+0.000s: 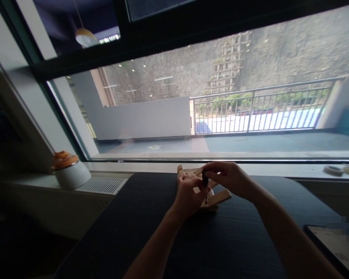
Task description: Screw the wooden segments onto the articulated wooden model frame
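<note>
A wide glass window with a dark frame (192, 35) fills the upper part of the view; through it show a grey stone wall (279, 50), a metal balcony railing (258, 110) and a low white parapet wall (142, 118). Below the window runs a pale sill (151, 167), and against it stands a large black table top (232, 240) that takes up the lower middle of the picture.

At the lower right corner of the table lies a flat dark-edged tablet with a pale screen (334, 244), partly cut by the picture's edge. On the sill to the left sits a round white pot with an orange top (69, 170), next to a white slatted vent grille (101, 185). Far right on the sill lies a small pale roll of tape (334, 170).

Near the far edge of the table, right in front of the sill, rests a small assembly of light wooden strips (216, 197), lying on the black surface between the two hands. The left hand (189, 195) is laid on its left part, fingers curled down over the wood and gripping it. The right hand (231, 178) is above the assembly, its fingertips pinched around the dark handle of a small black screwdriver (205, 182), which stands upright with its thin tip down on the wood.
</note>
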A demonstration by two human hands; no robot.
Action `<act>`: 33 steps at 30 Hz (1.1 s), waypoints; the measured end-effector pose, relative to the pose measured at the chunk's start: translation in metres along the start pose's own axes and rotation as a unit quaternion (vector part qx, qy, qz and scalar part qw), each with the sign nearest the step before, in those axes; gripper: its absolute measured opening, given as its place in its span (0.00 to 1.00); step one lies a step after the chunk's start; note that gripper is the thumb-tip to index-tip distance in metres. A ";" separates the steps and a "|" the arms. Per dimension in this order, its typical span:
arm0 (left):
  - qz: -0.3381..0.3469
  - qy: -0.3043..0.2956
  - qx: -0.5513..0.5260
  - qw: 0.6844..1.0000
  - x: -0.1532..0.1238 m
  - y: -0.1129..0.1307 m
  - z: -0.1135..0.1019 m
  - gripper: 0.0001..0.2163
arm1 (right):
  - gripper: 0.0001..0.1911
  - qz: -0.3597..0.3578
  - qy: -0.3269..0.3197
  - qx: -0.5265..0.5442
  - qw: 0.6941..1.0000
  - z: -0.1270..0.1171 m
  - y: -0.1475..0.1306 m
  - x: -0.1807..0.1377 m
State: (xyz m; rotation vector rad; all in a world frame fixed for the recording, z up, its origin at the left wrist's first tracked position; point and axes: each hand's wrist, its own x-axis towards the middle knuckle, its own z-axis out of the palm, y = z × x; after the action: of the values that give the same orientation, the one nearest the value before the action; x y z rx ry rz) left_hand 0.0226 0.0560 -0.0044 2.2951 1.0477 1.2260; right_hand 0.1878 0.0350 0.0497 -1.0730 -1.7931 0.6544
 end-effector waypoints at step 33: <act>0.009 -0.018 0.037 0.999 -0.001 0.004 0.000 0.06 | 0.11 0.003 -0.003 -0.063 0.998 0.003 -0.007 -0.002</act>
State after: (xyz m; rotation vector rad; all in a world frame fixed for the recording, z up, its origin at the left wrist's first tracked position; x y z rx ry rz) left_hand 0.0240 0.0521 -0.0025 2.3780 1.0782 1.1664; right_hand 0.1826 0.0296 0.0533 -1.1613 -1.8577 0.5547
